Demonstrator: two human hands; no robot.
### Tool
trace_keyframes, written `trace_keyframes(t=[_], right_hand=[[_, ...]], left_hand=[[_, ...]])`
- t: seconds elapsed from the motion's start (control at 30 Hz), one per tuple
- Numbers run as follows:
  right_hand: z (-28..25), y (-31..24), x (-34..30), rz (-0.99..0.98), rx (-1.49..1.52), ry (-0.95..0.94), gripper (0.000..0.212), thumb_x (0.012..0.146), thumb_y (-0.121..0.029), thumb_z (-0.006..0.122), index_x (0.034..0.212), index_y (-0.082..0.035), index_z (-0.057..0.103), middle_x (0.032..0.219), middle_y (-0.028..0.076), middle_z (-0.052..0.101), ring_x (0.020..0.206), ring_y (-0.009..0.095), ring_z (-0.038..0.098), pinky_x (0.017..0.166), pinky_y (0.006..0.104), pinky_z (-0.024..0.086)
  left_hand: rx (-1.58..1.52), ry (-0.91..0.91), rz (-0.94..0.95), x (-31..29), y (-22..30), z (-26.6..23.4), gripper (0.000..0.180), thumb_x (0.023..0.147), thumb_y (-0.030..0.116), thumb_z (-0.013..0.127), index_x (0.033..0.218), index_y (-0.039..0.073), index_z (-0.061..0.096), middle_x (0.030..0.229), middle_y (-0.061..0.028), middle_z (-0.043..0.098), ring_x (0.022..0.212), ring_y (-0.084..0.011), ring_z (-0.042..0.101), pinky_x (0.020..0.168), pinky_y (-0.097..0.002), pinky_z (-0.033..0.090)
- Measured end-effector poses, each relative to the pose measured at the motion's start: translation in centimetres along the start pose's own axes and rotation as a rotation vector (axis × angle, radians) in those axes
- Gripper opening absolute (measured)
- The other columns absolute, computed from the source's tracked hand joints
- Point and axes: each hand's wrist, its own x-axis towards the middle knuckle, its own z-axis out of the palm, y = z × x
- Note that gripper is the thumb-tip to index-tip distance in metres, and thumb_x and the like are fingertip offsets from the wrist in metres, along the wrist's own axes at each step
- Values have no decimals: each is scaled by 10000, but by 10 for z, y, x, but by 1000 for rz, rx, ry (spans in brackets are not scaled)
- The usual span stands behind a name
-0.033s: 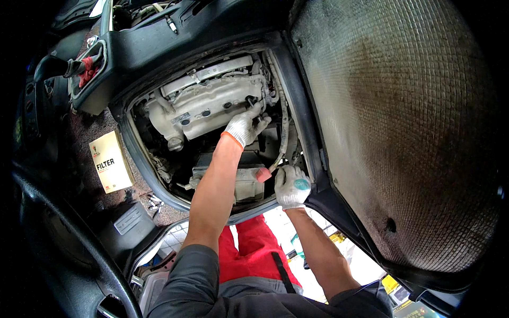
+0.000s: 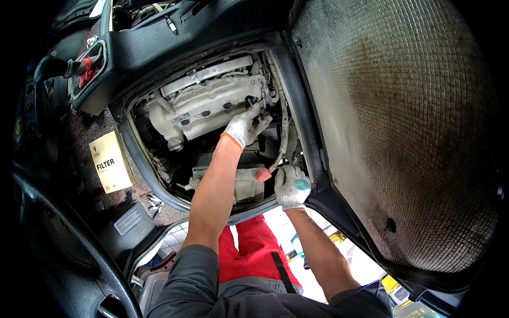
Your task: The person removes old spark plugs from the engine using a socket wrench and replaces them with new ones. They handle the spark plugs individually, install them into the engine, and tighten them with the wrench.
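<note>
My left hand [image 2: 246,127], in a white knit glove with an orange cuff, reaches to the right end of the grey engine valve cover [image 2: 207,103]. Its fingers are pinched beside the rightmost round hole, where a thin dark rod-like part [image 2: 251,100] shows; what they hold is mostly hidden. Several dark round holes line the cover. My right hand [image 2: 292,188], gloved likewise with a teal patch on its back, is at the lower right corner of the engine bay. Its fingers are curled inward at the rim, and whatever is in them is hidden. Left of it lies a pink block-shaped piece [image 2: 263,175] by a hose.
A raised, textured panel [image 2: 403,132] stands along the right. A yellowish filter box [image 2: 111,161] lies on the carpet at left, with several small whitish pieces [image 2: 155,203] below it. A spark plug [image 2: 171,25] rests on the dark trim above. A steering wheel [image 2: 74,233] fills the lower left.
</note>
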Motion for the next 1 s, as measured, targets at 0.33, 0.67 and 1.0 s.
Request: trace_keyframes(t=[0.33,0.67,1.0], right_hand=[[-2,-2,1,12,-17,-20,120,895,-233,630,895,-116,655,851,121,680,771,348,645,700,473,487],[-2,-2,2,17,-15,-14,114,891,-232,635,884,-120,653,844,114,676,780,346,645,715,470,490],[-1,1,-4,-15,-72,-77,179,885,-253,620,918,-77,635,906,157,655,832,363,639,724,486,498]], left_hand=[[56,12,4,8,2,-15,247,1026,244,591,1134,22,580,1024,-144,641,884,-323,708,595,-295,628],[78,-138,48,-14,-15,-2,246,1021,251,595,1149,41,599,1027,-100,665,955,-291,696,740,-332,643],[208,-209,-1,-149,-69,-8,348,1022,293,584,1172,-21,597,1043,-102,645,962,-237,676,830,-317,586]])
